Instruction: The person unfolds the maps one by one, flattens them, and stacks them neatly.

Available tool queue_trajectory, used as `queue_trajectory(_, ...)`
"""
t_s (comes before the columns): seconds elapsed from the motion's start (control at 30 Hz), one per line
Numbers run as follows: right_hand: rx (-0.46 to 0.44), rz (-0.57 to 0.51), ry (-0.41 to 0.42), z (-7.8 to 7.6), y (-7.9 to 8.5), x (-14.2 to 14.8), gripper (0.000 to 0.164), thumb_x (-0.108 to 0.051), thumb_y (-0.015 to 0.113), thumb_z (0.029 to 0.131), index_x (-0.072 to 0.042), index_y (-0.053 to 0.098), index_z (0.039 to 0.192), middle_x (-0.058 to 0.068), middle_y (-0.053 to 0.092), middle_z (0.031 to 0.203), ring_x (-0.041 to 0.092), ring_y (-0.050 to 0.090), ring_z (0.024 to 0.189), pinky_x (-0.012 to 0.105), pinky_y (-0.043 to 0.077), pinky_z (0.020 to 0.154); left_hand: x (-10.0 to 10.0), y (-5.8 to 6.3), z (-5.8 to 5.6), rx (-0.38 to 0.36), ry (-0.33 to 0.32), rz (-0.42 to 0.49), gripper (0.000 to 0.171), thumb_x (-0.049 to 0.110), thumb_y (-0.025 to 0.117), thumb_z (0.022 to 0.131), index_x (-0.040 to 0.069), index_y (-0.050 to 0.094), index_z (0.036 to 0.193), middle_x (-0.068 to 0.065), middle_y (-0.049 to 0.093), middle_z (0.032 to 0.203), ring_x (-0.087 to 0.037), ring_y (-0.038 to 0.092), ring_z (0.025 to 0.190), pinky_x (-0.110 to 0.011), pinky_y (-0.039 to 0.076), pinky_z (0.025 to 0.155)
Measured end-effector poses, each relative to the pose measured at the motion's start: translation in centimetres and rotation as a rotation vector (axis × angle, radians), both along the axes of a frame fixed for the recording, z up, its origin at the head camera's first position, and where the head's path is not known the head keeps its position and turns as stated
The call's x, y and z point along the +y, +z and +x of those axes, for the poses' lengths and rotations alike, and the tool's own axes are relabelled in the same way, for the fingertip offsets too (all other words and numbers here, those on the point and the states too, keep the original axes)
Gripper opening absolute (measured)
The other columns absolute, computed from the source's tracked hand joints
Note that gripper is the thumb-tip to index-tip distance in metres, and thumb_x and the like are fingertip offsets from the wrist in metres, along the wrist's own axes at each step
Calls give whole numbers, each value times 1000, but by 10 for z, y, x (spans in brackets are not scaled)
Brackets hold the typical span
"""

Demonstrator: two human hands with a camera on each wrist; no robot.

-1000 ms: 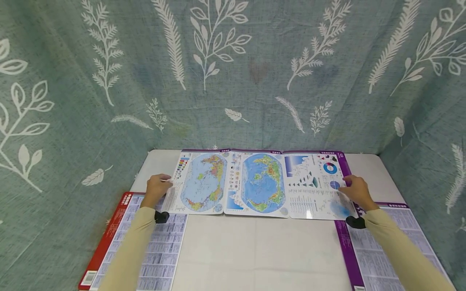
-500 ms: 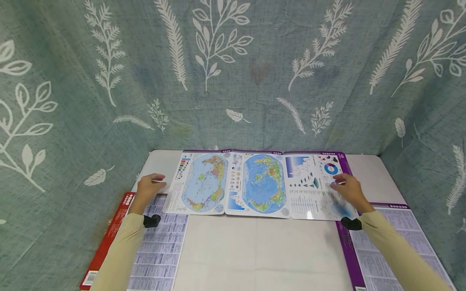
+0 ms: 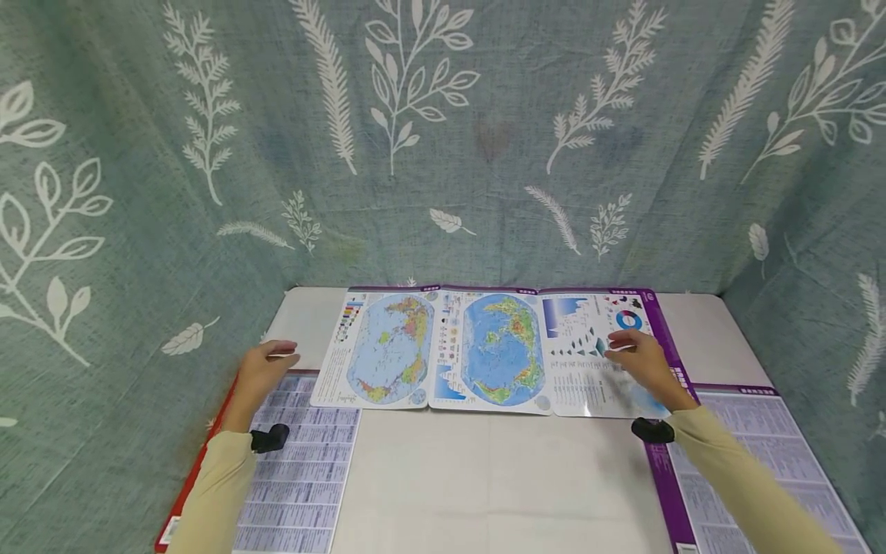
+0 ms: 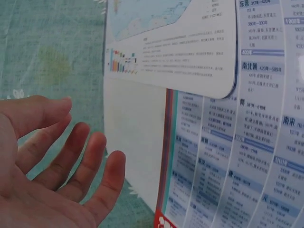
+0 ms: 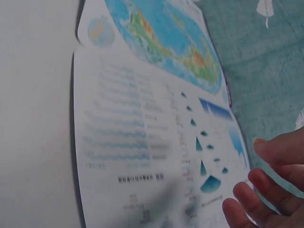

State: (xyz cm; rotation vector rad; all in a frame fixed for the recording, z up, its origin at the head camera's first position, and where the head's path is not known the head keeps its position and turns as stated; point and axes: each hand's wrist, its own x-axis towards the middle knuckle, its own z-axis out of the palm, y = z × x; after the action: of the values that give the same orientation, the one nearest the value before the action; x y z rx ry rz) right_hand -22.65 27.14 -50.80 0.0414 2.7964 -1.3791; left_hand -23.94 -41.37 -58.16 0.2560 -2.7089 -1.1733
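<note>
A three-panel fold-out map (image 3: 491, 392) lies unfolded along the back of the table, with two world maps and a right panel of charts. My left hand (image 3: 263, 373) hovers left of it with relaxed fingers and nothing in them. In the left wrist view that hand (image 4: 66, 166) is apart from the map's rounded corner (image 4: 209, 80). Over the right panel (image 3: 581, 392) is my right hand (image 3: 647, 365), loosely curved and holding nothing. The right wrist view shows its fingers (image 5: 256, 190) above the chart panel (image 5: 114, 199).
A red-edged chart sheet (image 3: 298, 477) lies at the left, partly under the map's left end. At the right is a purple-edged sheet (image 3: 747, 454), partly covered by the right forearm. A green leaf-patterned cloth (image 3: 484, 208) hangs behind the white table (image 3: 484, 477).
My left hand has come away from the map's left edge, moving left and nearer. My right hand has left the right edge and moved left over the chart panel. The map stays flat.
</note>
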Motion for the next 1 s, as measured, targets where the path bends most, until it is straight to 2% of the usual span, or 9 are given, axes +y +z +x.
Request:
queue_trajectory(0.1,-2,-46,24,3,-1,-9,39,-7,64,88,9,53,122,27,57,113,36,58,96,38,54,74,12,31,22,-10,-22,89,42,34,69,86,6,64,117,-17,60,115,-30,59,94,-38,51,64)
queue_trajectory(0.13,-5,-59,33,4,-1,-12,39,-8,64,89,9,53,122,26,58,112,34,58,95,36,54,73,12,34,26,12,-11,93,41,33,70,85,6,65,115,-15,62,112,-27,60,91,-34,50,58)
queue_trajectory(0.2,-9,-90,52,7,0,-18,39,-8,64,89,9,52,123,26,58,112,32,59,93,35,54,71,17,50,39,15,-38,131,40,30,70,86,3,65,115,-16,61,111,-24,60,88,-34,51,63)
queue_trajectory(0.3,-11,-134,76,11,1,-28,38,-7,64,89,9,52,122,26,58,111,29,60,91,38,54,72,25,71,58,11,-31,116,40,30,67,88,2,63,117,-15,61,112,-18,58,86,-28,51,62)
queue_trajectory(0.43,-25,-174,83,15,4,-39,38,-7,65,89,7,53,122,25,58,112,27,60,90,42,54,76,36,99,78,-2,-45,63,44,28,60,93,-4,58,122,-26,56,119,-6,56,86,-21,51,66)
queue_trajectory(0.6,-39,-206,101,20,5,-55,36,-5,65,88,7,54,121,24,59,111,25,61,89,33,55,73,32,107,88,5,-23,26,42,25,59,94,-5,57,123,-26,56,119,10,49,80,-16,50,64)
queue_trajectory(0.7,-38,-235,117,24,6,-65,35,-4,66,87,7,55,119,22,60,108,24,62,88,30,55,69,28,109,93,-8,6,7,42,27,58,95,-3,57,124,-23,57,118,8,47,82,-14,47,65)
queue_trajectory(0.87,-53,-270,145,29,10,-80,34,-6,66,87,6,57,117,22,61,107,24,63,87,33,55,70,22,111,100,-37,63,5,45,32,57,95,-1,57,125,-21,58,116,5,48,83,-13,45,65)
queue_trajectory(1.0,-68,-282,162,33,13,-89,33,-7,67,87,4,58,116,22,61,107,24,63,89,35,55,72,18,111,103,-23,72,21,45,30,58,94,-2,57,125,-18,60,112,5,51,79,-14,47,63)
